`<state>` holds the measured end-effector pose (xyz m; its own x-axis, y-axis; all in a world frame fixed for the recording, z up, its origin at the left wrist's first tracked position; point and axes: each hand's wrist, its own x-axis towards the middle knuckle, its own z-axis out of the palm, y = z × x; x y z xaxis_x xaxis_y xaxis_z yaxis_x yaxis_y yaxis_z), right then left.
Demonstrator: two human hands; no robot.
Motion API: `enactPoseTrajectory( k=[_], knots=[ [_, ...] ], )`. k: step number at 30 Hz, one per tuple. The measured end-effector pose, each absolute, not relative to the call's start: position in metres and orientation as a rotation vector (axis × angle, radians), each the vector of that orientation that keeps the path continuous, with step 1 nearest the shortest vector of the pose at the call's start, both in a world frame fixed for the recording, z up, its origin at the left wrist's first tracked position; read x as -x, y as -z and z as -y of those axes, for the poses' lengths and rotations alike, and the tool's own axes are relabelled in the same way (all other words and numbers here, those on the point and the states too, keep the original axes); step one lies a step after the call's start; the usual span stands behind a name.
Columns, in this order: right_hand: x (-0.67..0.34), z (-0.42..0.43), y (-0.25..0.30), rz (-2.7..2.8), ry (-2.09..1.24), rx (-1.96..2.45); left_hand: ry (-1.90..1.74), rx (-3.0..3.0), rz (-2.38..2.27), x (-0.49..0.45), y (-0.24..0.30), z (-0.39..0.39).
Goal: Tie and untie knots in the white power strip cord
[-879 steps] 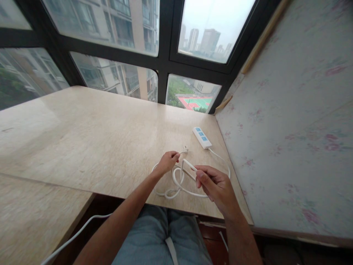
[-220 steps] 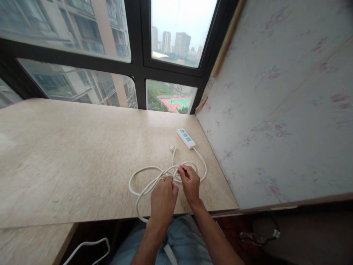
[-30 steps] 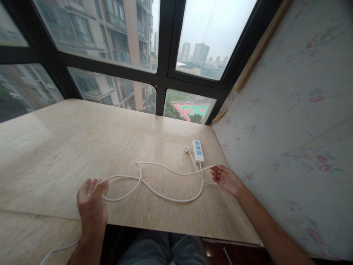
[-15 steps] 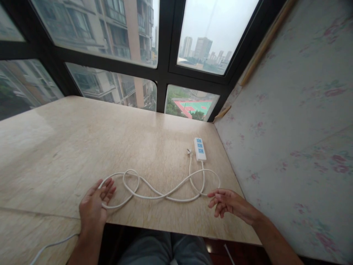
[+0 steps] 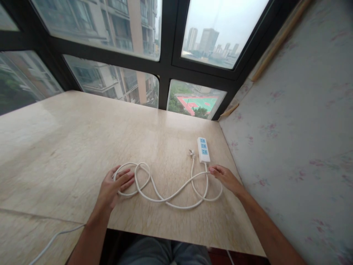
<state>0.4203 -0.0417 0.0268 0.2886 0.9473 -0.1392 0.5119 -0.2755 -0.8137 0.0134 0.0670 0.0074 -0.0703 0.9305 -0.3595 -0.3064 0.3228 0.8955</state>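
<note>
A white power strip (image 5: pixel 203 149) with blue sockets lies near the right wall on the beige stone table (image 5: pixel 68 140). Its white cord (image 5: pixel 168 194) lies in loose loops across the table's near part, and its plug (image 5: pixel 191 152) rests just left of the strip. My left hand (image 5: pixel 113 186) lies flat and open, fingers spread over the cord's left loop. My right hand (image 5: pixel 224 176) is open, fingertips stretched out to the cord just below the strip. Neither hand grips anything.
Dark-framed windows (image 5: pixel 165 70) run along the table's far edge. A pale flowered wall panel (image 5: pixel 292 140) closes the right side. A second white cable (image 5: pixel 52 239) hangs over the near-left corner. My legs in grey trousers (image 5: pixel 162 254) show under the table's edge.
Both hands have moved inward and forward onto the table. The left pushed the cord's left loop rightward; the right came up beside the strip. The cord lies more bunched.
</note>
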Motion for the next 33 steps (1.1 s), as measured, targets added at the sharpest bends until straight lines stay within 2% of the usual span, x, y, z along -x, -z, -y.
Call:
enactPoseTrajectory(
  k=[7, 14, 18, 23, 25, 27, 30, 33],
  knots=[
    [-0.414, 0.028, -0.022, 1.507, -0.645, 2.015, -1.06, -0.821, -1.426, -0.027, -0.001, -0.091],
    [-0.407, 0.036, -0.035, 1.631, -0.971, 1.975, -1.225, -1.505, -1.833, -0.028, -0.001, -0.123],
    [-0.404, 0.039, -0.032, 1.581, -1.033, 1.954, -1.243, -1.898, -1.656, -0.063, -0.016, -0.095],
    [-0.394, 0.049, -0.032, 1.661, -1.342, 1.827, -0.896, -1.974, -1.031, -0.119, -0.027, -0.008],
    [-0.39, 0.054, -0.035, 1.712, -1.458, 1.772, -0.636, -1.967, -0.769, -0.129, -0.025, 0.02],
    [-0.387, 0.057, -0.038, 1.76, -1.502, 1.733, -0.473, -1.945, -0.713, -0.134, -0.02, 0.037],
    [-0.383, 0.058, -0.043, 1.826, -1.394, 1.713, -0.346, -1.942, -0.819, -0.136, -0.016, 0.043],
    [-0.376, 0.055, -0.047, 1.911, -1.104, 1.711, -0.168, -2.012, -0.962, -0.137, -0.016, 0.039]
  ],
)
